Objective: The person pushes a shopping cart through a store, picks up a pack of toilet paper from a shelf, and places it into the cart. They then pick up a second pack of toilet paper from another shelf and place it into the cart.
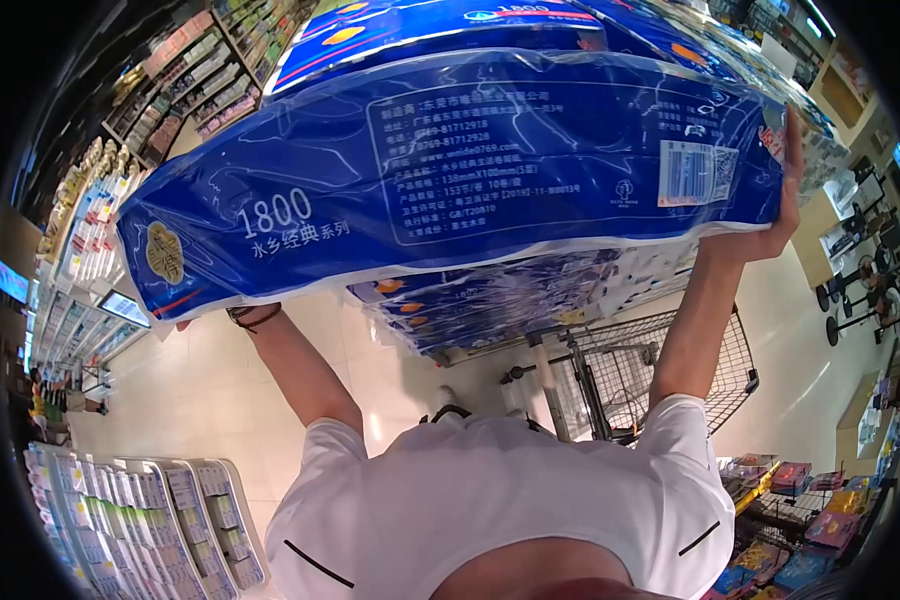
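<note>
A long blue plastic-wrapped tissue pack [530, 150], printed with "1800", white text and a barcode, is held up in front of me. My right hand [770, 235] grips its right end, with the palm at the lower corner and fingers stretched up along the side. Under the pack's lower left edge is my left hand [183, 326], mostly hidden by the pack; a fingertip and a wrist with a dark bracelet show. Behind and below stands a stack of similar blue packs [480, 300] in clear wrap.
A wire shopping cart [725, 370] stands below on the right, near the stack. Store shelves [185, 80] line the left and back. A white rack [160, 520] with small goods stands at lower left, and a display of packets [800, 520] at lower right. Pale tiled floor [210, 390] lies between.
</note>
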Demonstrator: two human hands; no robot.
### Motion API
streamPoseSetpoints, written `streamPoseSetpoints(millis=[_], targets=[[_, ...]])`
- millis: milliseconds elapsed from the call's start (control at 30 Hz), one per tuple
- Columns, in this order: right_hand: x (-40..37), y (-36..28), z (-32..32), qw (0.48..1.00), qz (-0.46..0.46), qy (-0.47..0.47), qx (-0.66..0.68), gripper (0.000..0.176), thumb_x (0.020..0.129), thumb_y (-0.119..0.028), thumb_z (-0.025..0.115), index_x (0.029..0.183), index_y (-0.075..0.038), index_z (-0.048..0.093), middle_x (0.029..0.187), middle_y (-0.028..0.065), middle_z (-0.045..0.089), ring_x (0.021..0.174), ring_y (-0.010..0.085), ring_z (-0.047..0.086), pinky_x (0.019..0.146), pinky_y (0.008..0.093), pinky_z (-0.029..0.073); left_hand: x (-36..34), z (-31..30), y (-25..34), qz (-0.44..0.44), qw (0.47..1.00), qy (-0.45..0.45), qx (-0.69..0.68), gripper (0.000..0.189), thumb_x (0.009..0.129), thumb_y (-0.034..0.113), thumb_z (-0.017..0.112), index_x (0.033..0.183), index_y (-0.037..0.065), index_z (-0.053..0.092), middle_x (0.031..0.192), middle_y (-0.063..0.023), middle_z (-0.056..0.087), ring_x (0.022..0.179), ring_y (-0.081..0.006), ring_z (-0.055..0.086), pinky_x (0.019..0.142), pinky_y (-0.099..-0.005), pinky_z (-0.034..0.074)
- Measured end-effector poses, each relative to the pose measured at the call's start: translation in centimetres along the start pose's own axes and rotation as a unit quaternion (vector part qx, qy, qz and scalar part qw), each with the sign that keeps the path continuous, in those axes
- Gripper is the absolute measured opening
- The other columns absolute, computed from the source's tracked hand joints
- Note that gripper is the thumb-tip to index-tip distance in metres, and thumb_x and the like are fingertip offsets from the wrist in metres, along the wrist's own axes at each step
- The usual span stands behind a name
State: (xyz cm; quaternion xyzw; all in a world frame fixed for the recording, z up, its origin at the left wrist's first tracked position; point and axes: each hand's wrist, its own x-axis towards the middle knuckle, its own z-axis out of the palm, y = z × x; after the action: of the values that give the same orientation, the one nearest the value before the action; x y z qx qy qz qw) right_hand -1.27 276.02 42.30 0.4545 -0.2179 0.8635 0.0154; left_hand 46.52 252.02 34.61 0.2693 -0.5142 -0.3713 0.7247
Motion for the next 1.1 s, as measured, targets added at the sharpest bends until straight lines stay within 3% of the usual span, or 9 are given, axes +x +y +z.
streamPoseSetpoints(millis=[133,433,767,867,1033,1100], targets=[[0.2,0.3,-0.2,1.000,0.018,0.008,0.000,0.077,0.088,-0.040,0.046,0.151,0.005,0.039,0.146,0.0283,0.049,0.133,0.0361,0.054,0.113,0.0464,0.045,0.5,-0.3,-0.6,0.000,1.000,0.009,0.003,0.063,0.095,0.055,0.059,0.137,0.008,0.055,0.125,-0.0102,0.063,0.114,-0.0252,0.061,0.097,-0.0415,0.049],[0.2,0.3,-1.6,0.999,-0.007,-0.033,-0.027,0.076,0.089,-0.036,0.044,0.149,0.010,0.039,0.145,0.0276,0.050,0.128,0.0315,0.059,0.105,0.0397,0.053,0.7,-0.5,-1.0,-0.003,1.000,0.016,0.016,0.064,0.092,0.052,0.062,0.137,0.008,0.054,0.125,-0.0116,0.063,0.115,-0.0270,0.061,0.098,-0.0428,0.049],[0.2,0.8,-2.2,0.999,-0.033,-0.017,-0.027,0.074,0.088,-0.034,0.044,0.146,0.012,0.042,0.145,0.0279,0.051,0.129,0.0325,0.058,0.105,0.0403,0.053,0.3,-0.8,-0.6,-0.002,1.000,0.021,0.022,0.065,0.089,0.049,0.065,0.138,0.008,0.054,0.126,-0.0133,0.062,0.115,-0.0290,0.061,0.098,-0.0443,0.048],[-0.2,-0.1,-1.6,1.000,-0.002,-0.020,-0.007,0.073,0.089,-0.033,0.044,0.146,0.011,0.042,0.147,0.0277,0.049,0.129,0.0328,0.058,0.106,0.0404,0.052,0.2,-1.0,-0.2,0.000,0.999,0.024,0.026,0.065,0.088,0.049,0.066,0.138,0.008,0.054,0.126,-0.0138,0.062,0.115,-0.0296,0.060,0.098,-0.0447,0.048],[-0.2,0.8,-1.8,0.997,-0.022,0.026,-0.067,0.073,0.090,-0.034,0.043,0.148,0.010,0.040,0.150,0.0271,0.047,0.137,0.0380,0.051,0.117,0.0463,0.040,-0.1,-1.5,-0.2,0.003,0.999,0.031,0.030,0.066,0.087,0.047,0.067,0.138,0.008,0.054,0.126,-0.0146,0.062,0.116,-0.0305,0.060,0.098,-0.0454,0.047],[-0.6,0.3,-0.7,0.999,-0.001,0.041,-0.014,0.076,0.089,-0.035,0.046,0.150,0.009,0.038,0.150,0.0310,0.045,0.138,0.0426,0.048,0.118,0.0500,0.038,-0.5,-1.1,-0.1,0.009,0.999,0.030,0.030,0.066,0.086,0.047,0.068,0.138,0.009,0.054,0.126,-0.0149,0.062,0.116,-0.0309,0.060,0.098,-0.0457,0.047]])
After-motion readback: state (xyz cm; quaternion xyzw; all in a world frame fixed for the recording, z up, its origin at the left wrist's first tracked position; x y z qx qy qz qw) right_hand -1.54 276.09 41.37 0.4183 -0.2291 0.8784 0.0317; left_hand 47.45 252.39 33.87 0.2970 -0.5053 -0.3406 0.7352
